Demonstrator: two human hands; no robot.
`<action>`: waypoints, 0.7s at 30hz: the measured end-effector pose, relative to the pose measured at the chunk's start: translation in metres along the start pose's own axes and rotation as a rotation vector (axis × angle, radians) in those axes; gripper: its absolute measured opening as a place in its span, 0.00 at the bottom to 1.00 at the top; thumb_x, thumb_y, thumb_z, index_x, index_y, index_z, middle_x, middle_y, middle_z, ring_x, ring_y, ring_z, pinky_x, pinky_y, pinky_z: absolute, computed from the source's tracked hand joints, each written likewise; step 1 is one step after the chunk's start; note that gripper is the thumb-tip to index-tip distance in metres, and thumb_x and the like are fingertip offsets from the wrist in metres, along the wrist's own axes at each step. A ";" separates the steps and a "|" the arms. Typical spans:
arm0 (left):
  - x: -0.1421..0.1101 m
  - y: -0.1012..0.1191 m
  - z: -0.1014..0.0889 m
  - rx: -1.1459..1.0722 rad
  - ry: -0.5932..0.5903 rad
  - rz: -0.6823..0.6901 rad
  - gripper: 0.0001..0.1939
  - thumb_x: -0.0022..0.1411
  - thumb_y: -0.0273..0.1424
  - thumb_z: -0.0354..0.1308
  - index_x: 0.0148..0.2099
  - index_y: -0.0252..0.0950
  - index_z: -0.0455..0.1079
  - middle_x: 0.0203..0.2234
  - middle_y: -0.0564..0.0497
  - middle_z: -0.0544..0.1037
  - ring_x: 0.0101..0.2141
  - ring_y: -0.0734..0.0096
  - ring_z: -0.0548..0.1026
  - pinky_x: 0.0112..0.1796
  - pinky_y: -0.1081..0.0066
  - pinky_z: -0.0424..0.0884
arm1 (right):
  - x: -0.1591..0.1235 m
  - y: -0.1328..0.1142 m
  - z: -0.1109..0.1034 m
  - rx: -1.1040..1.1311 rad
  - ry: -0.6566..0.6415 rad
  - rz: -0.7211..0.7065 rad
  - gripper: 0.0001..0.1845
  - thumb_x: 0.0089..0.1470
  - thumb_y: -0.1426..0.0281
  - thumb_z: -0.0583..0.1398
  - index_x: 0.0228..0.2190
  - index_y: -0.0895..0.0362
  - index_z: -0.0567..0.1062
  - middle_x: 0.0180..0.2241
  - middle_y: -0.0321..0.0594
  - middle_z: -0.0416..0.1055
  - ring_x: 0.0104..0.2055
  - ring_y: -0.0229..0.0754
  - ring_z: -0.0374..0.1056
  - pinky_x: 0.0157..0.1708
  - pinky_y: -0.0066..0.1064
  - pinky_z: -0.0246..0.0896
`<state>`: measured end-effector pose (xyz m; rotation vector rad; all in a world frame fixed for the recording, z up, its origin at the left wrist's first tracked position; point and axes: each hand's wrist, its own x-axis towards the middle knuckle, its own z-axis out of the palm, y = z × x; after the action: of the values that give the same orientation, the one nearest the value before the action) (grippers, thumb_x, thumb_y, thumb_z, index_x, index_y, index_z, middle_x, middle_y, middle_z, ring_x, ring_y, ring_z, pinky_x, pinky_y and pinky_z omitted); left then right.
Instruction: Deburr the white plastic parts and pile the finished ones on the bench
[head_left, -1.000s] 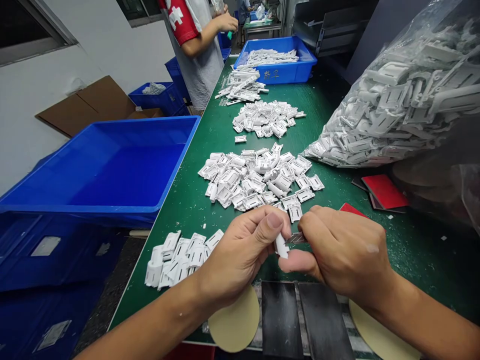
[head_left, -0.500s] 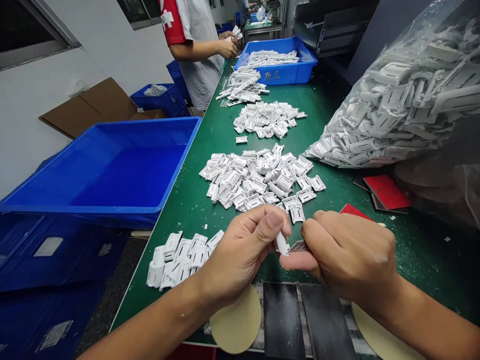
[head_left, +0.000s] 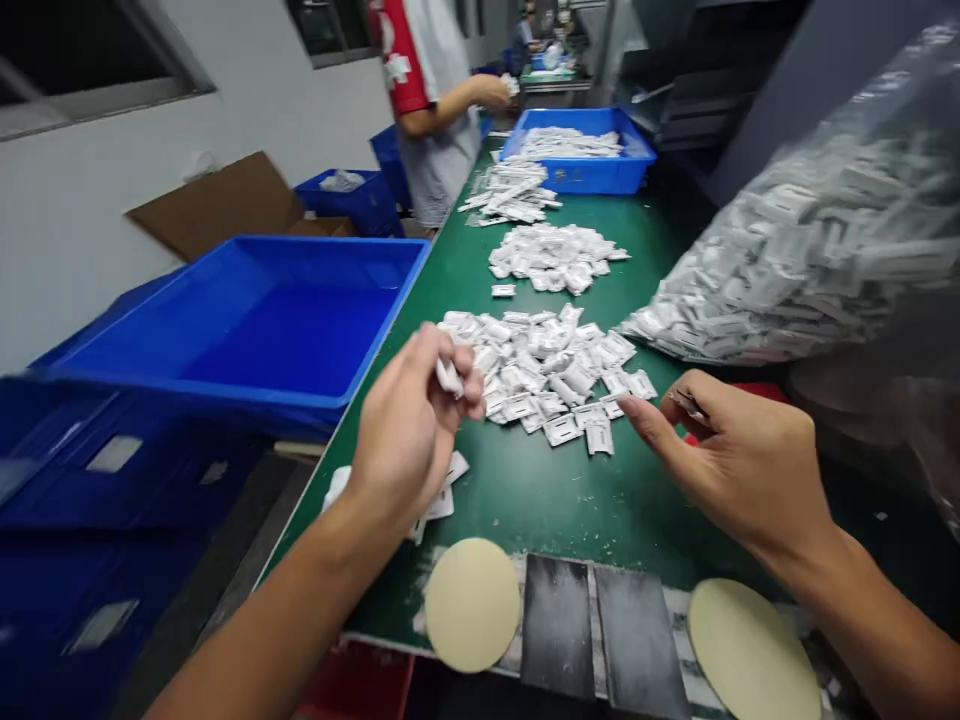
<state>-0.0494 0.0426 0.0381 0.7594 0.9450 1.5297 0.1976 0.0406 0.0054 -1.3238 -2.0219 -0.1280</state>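
Note:
My left hand [head_left: 409, 420] is closed on a small white plastic part [head_left: 450, 378], held above the table left of the middle heap. Apart from it, my right hand [head_left: 739, 455] has its thumb stretched out and its fingers curled round a thin metal blade [head_left: 688, 405], only partly visible. Between and beyond my hands spreads a heap of white plastic parts [head_left: 555, 375]. Beneath my left wrist lies a smaller group of white parts [head_left: 442, 503], mostly hidden by the hand and forearm.
A large blue bin [head_left: 262, 390] stands left of the green table [head_left: 525, 500]. At right leans a clear bag of white parts [head_left: 810, 260]. Dark strips [head_left: 559, 625] and a round cream pad [head_left: 472, 605] line the near edge. A person [head_left: 442, 100] works beyond, by a blue tray [head_left: 592, 178].
My hands have separated: the left moved left and up with the white part, the right moved right with the blade. The view has shifted slightly, and the person's hands have risen.

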 end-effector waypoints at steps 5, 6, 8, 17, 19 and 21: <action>0.000 0.040 -0.036 0.390 0.162 0.361 0.12 0.70 0.38 0.51 0.33 0.40 0.64 0.23 0.57 0.61 0.20 0.76 0.55 0.22 0.72 0.55 | -0.001 0.010 0.013 -0.265 -0.466 0.157 0.34 0.53 0.35 0.50 0.22 0.52 0.71 0.15 0.38 0.64 0.19 0.44 0.60 0.22 0.31 0.39; -0.007 0.040 -0.043 0.602 0.145 0.406 0.11 0.70 0.38 0.50 0.35 0.40 0.66 0.24 0.56 0.63 0.22 0.74 0.58 0.25 0.71 0.57 | -0.001 0.011 0.016 -0.287 -0.545 0.176 0.34 0.53 0.35 0.49 0.24 0.51 0.72 0.17 0.40 0.67 0.21 0.47 0.63 0.22 0.31 0.40; -0.024 0.032 -0.053 1.066 0.023 0.459 0.10 0.71 0.35 0.50 0.39 0.40 0.69 0.29 0.52 0.71 0.31 0.69 0.66 0.34 0.68 0.61 | -0.002 0.010 0.021 -0.301 -0.652 0.191 0.33 0.54 0.36 0.49 0.27 0.51 0.74 0.21 0.43 0.72 0.24 0.51 0.67 0.22 0.32 0.41; -0.049 -0.008 -0.081 1.628 -0.493 0.362 0.12 0.72 0.32 0.49 0.48 0.41 0.74 0.46 0.47 0.77 0.48 0.59 0.70 0.46 0.60 0.62 | 0.001 0.003 0.019 0.037 -0.570 0.244 0.20 0.55 0.54 0.58 0.21 0.54 0.72 0.19 0.39 0.68 0.22 0.42 0.60 0.23 0.30 0.36; -0.045 -0.005 -0.074 1.599 -0.446 0.381 0.11 0.71 0.32 0.51 0.48 0.41 0.74 0.48 0.46 0.76 0.49 0.58 0.70 0.48 0.58 0.63 | 0.003 0.001 0.015 0.144 -0.513 0.258 0.20 0.56 0.55 0.59 0.20 0.54 0.69 0.19 0.36 0.65 0.22 0.39 0.58 0.23 0.30 0.39; -0.039 -0.002 -0.058 1.511 -0.403 0.398 0.12 0.71 0.33 0.51 0.50 0.41 0.73 0.49 0.45 0.77 0.50 0.57 0.71 0.49 0.57 0.64 | 0.005 -0.003 0.012 0.245 -0.446 0.271 0.21 0.58 0.54 0.58 0.21 0.55 0.68 0.20 0.34 0.64 0.23 0.37 0.57 0.24 0.29 0.44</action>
<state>-0.0928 -0.0051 0.0104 2.3001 1.6244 0.6395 0.1882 0.0485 0.0006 -1.5459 -2.0985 0.5678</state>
